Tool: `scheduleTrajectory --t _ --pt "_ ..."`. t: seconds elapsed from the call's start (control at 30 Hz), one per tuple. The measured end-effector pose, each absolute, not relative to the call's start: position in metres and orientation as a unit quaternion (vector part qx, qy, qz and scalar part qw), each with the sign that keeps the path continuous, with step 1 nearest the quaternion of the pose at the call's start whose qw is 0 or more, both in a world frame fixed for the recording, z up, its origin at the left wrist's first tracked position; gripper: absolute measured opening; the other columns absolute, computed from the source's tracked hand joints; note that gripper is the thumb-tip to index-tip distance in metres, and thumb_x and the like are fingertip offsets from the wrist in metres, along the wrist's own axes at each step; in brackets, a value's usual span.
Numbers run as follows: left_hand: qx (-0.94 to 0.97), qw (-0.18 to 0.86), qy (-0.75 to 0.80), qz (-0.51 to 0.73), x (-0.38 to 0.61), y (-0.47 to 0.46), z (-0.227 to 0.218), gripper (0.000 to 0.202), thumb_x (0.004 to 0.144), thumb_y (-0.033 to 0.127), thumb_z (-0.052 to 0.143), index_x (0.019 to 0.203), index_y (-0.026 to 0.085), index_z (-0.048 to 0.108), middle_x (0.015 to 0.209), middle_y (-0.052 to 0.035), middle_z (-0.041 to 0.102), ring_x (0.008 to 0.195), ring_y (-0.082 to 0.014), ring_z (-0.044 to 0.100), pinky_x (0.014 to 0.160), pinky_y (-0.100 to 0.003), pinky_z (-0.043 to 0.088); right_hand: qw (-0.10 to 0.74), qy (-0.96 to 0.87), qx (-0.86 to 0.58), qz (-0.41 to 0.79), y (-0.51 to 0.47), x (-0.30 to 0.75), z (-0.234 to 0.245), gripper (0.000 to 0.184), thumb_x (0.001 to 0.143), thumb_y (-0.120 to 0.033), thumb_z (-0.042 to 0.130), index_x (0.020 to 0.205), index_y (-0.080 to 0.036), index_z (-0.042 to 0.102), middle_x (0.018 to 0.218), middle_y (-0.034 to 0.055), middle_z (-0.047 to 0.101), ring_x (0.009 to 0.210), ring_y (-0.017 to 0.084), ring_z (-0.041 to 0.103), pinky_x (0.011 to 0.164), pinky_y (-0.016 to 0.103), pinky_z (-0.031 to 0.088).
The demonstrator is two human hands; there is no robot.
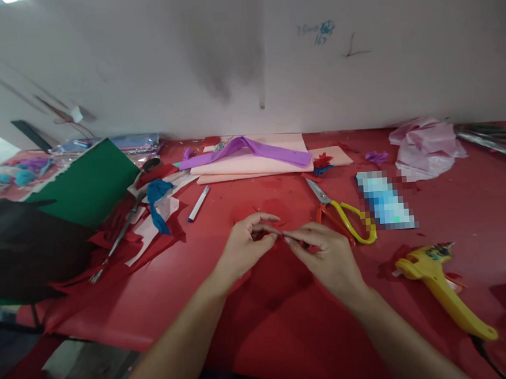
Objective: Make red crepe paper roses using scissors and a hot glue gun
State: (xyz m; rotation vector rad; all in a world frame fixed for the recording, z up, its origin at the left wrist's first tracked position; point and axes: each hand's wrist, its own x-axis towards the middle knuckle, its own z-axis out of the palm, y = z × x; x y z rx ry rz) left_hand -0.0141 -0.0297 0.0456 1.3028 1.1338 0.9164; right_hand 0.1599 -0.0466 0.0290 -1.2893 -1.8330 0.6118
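My left hand [245, 245] and my right hand [327, 253] meet over the red table [254, 334], fingertips pinched together on a small red paper piece [278, 234] that is hard to tell from the red surface. Both hands have curled fingers. Yellow-handled scissors [341, 212] lie just beyond my right hand. A yellow glue gun [444, 288] rests to the right of it.
Pink sheets with a purple strip [250, 152] lie at the back. A green sheet [90, 180], red scraps, a blue scrap [156, 205], a white pen [198, 203] and long metal scissors [123, 227] sit left. Crumpled pink tissue [425, 145] is back right.
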Motion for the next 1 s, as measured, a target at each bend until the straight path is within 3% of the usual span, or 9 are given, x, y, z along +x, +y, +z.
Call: scheduleTrajectory --t 0.2,0.47,0.67,0.8,1.0 --pt "0.536 0.57 0.474 0.403 -0.014 -0.031 0.044 0.027 0.075 0.019 0.059 0.102 0.017 0.061 0.09 -0.0054 0.065 0.073 -0.0128 0.059 0.072 -0.028 0.045 0.407 -0.718 -0.52 0.219 -0.046 0.159 0.026 0.017 0.083 -0.021 0.059 0.09 -0.023 0.073 0.076 0.0013 0.064 0.068 0.014 0.059 0.065 0.027 0.046" --pt "0.534 0.552 0.486 0.417 -0.01 -0.031 0.043 0.023 0.072 0.015 0.062 0.095 0.017 0.063 0.085 -0.0033 0.063 0.078 -0.0131 0.058 0.073 -0.027 0.044 0.415 -0.712 -0.517 0.232 -0.048 0.155 0.029 0.014 0.079 -0.017 0.058 0.081 -0.021 0.071 0.073 0.0012 0.064 0.067 0.015 0.059 0.066 0.028 0.045" --pt "0.423 0.635 0.455 0.46 -0.006 -0.037 0.047 0.03 0.077 0.031 0.066 0.105 0.022 0.061 0.102 -0.0037 0.06 0.088 -0.0137 0.055 0.075 -0.026 0.044 0.488 -0.534 -0.546 0.423 -0.046 0.154 0.027 0.009 0.075 -0.025 0.064 0.079 -0.022 0.072 0.076 0.0013 0.069 0.068 0.015 0.061 0.067 0.029 0.046" --pt "0.37 0.693 0.4 0.472 0.008 -0.042 0.038 0.036 0.067 0.023 0.076 0.1 0.019 0.063 0.1 -0.0044 0.063 0.092 -0.0154 0.057 0.084 -0.029 0.044 0.552 -0.354 -0.508 0.558 -0.043 0.149 0.024 0.011 0.068 -0.03 0.073 0.077 -0.023 0.073 0.075 -0.0002 0.07 0.07 0.014 0.06 0.071 0.029 0.047" --pt "0.354 0.687 0.41 0.484 0.027 -0.046 0.029 0.025 0.066 0.017 0.075 0.088 0.016 0.064 0.091 -0.0043 0.064 0.085 -0.0145 0.058 0.084 -0.031 0.044 0.584 -0.222 -0.459 0.632 -0.044 0.143 0.026 0.018 0.057 -0.029 0.081 0.072 -0.022 0.073 0.076 -0.0008 0.069 0.071 0.011 0.059 0.067 0.023 0.047"
